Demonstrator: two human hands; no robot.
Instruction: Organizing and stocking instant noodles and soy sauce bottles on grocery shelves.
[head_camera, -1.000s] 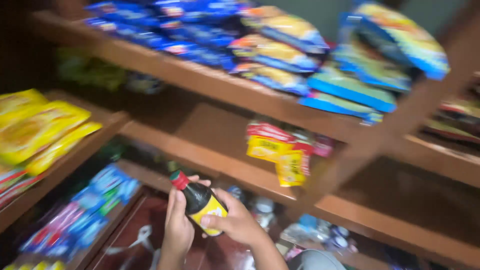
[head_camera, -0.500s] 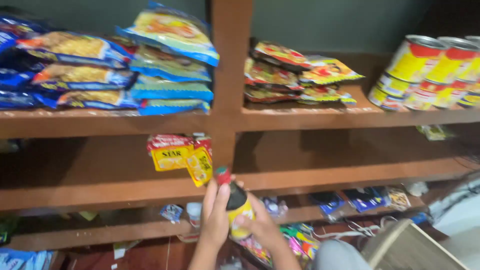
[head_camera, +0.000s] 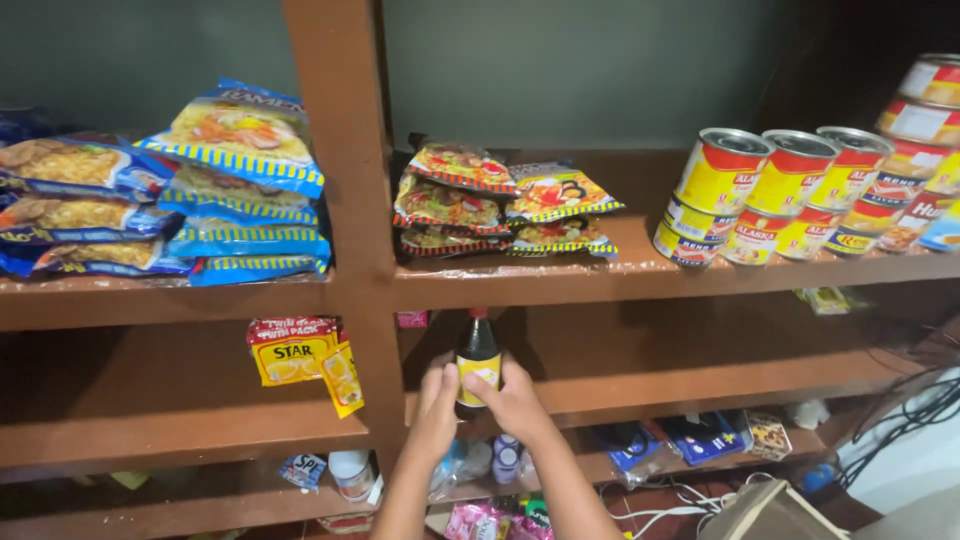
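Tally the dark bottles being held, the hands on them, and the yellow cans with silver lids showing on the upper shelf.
Dark bottle: 1
Hands: 2 (left hand, right hand)
Yellow cans: 3
Total: 6

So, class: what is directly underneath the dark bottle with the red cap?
The dark bottle stands on the brown wooden shelf. Both hands, left hand and right hand, wrap its lower part, so its base is hidden.

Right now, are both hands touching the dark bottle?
Touching. The head view shows the left hand and right hand wrapped around the lower part of the dark bottle, with no gap.
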